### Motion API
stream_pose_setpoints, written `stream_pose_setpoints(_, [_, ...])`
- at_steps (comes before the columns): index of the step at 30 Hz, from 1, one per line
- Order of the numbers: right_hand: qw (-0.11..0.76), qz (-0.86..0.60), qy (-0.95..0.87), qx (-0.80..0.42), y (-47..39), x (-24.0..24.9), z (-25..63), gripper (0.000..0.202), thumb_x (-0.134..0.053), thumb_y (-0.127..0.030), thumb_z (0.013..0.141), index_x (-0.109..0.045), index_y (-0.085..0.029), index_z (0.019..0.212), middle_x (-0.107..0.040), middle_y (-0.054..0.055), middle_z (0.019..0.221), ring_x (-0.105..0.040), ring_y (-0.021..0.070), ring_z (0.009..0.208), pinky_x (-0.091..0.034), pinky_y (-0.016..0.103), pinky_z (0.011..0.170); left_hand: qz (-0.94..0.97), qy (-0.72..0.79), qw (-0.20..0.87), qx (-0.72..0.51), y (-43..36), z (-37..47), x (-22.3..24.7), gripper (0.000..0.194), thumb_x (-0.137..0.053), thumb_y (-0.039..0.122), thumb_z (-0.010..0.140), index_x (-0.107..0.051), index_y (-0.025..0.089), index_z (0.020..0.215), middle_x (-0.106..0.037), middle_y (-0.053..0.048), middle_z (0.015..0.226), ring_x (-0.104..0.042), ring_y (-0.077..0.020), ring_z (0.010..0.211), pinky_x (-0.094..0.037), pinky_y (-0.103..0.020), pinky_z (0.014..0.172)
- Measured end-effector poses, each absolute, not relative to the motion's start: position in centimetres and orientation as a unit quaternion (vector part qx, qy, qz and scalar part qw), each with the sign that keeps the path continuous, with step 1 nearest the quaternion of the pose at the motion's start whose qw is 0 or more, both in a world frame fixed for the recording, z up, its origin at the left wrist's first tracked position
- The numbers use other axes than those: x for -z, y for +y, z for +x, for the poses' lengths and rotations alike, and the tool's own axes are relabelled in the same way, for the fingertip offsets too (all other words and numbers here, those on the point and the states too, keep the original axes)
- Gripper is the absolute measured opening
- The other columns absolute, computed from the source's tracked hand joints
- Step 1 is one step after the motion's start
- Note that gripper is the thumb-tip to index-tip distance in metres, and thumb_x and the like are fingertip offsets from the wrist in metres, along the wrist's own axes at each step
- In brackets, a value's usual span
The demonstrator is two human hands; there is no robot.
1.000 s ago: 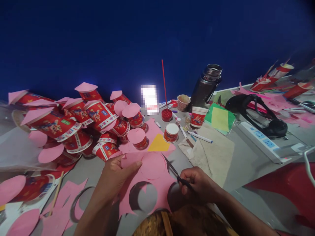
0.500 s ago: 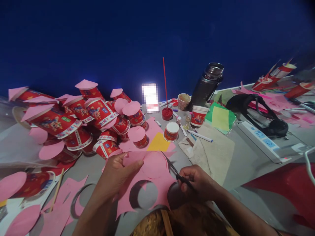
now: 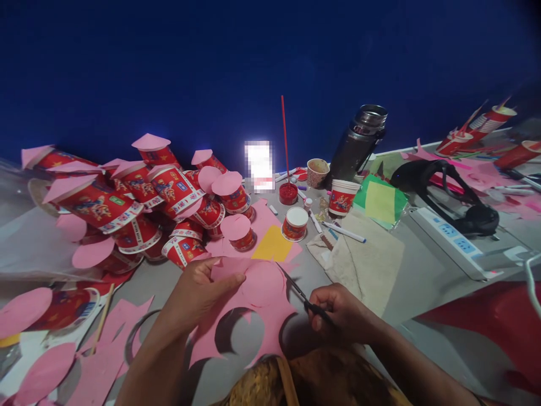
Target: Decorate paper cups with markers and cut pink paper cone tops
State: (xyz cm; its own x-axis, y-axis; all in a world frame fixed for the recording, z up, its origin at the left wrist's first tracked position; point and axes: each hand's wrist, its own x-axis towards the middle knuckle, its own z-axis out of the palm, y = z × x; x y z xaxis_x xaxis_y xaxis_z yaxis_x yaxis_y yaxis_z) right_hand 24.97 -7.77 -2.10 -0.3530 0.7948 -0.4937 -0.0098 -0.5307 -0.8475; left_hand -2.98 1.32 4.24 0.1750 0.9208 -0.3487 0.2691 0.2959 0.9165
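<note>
My left hand (image 3: 207,287) pinches the left edge of a pink paper sheet (image 3: 270,324), thumb on top. A circle is drawn on the sheet near its far edge, and round holes are cut out of its nearer part. My right hand (image 3: 333,307) is closed round the dark handles of a pair of scissors (image 3: 298,290). The blades lie at the right side of the drawn circle, pointing away and to the left. Beyond the sheet lie a yellow piece of paper (image 3: 270,243) and a red paper cup (image 3: 239,239) topped with a pink disc.
Many red paper cups with pink paper tops (image 3: 101,206) are heaped at the left. A dark thermos (image 3: 357,144), a white-lidded cup (image 3: 295,224), a marker (image 3: 344,232) and a cloth (image 3: 372,259) stand or lie ahead. A power strip (image 3: 448,242) is at the right.
The sheet has turned slightly, its near part swinging left. The scissors have shifted a little along the right side of the drawn circle. Both hands keep their holds.
</note>
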Motion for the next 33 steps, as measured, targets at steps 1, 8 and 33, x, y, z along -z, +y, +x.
stream_pose_setpoints(1, [0.274, -0.499, -0.393, -0.722, -7.8, 2.1, 25.0, 0.030, -0.082, -0.040, 0.066, -0.060, -0.020, 0.061, -0.060, -0.004, 0.056, -0.047, 0.0075, 0.050, -0.038, 0.020, 0.050, 0.528, 0.571, 0.567, -0.273, 1.5, -3.2, -4.3, 0.044, -0.095, 0.053, 0.064, -0.082, 0.016, 0.084, -0.078, -0.006, 0.074, -0.070, -0.0217, 0.063, -0.057, -0.030, 0.059])
stream_pose_setpoints(8, [0.244, -0.506, -0.398, -0.725, -7.7, 1.3, 25.3, 0.030, -0.077, -0.044, 0.067, -0.059, -0.020, 0.062, -0.062, -0.002, 0.058, -0.048, 0.0083, 0.050, -0.038, 0.020, 0.048, 0.599, 0.571, 0.514, -0.225, 2.2, -3.8, -4.2, 0.035, -0.089, 0.050, 0.070, -0.074, 0.019, 0.070, -0.070, 0.000, 0.063, -0.060, -0.0158, 0.056, -0.048, -0.025, 0.055])
stream_pose_setpoints(33, [0.249, -0.497, -0.402, -0.728, -7.9, 2.5, 25.5, 0.032, -0.087, -0.040, 0.068, -0.063, -0.020, 0.062, -0.064, -0.003, 0.057, -0.051, 0.0094, 0.052, -0.039, 0.020, 0.050, 0.593, 0.567, 0.524, -0.230, 2.3, -2.8, -5.5, 0.039, -0.091, 0.046, 0.062, -0.063, 0.020, 0.054, -0.051, 0.005, 0.050, -0.038, -0.0095, 0.046, -0.027, -0.021, 0.042])
